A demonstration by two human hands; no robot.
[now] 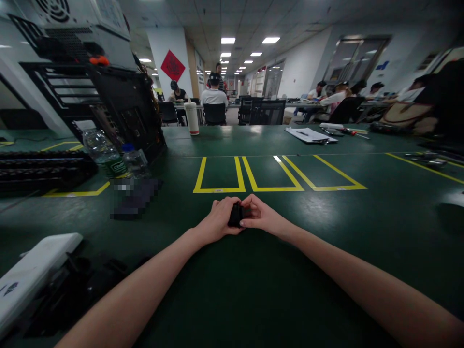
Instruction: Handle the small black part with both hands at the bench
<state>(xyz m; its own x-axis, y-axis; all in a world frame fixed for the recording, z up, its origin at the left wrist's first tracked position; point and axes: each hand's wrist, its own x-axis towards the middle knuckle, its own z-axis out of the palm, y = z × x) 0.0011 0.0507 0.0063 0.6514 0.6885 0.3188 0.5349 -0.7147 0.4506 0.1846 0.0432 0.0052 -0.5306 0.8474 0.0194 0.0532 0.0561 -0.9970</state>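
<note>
A small black object (235, 215) sits between my two hands, low over the green table (239, 285); its kind cannot be made out. My left hand (219, 218) is wrapped around its left side. From the right, the curled fingers of my right hand (258, 215) touch it, thumb toward me and index finger on top. Fingers cover much of the object. Just beyond my hands, yellow tape outlines (219, 190) mark the tabletop.
To the left stand a clear bottle (103, 150), a blue-capped bottle (135, 159) and a black rack (126, 106). A white box-like item (36, 266) lies near left. Farther back are a white tumbler (192, 117) and a clipboard (310, 135). Several people sit at distant desks.
</note>
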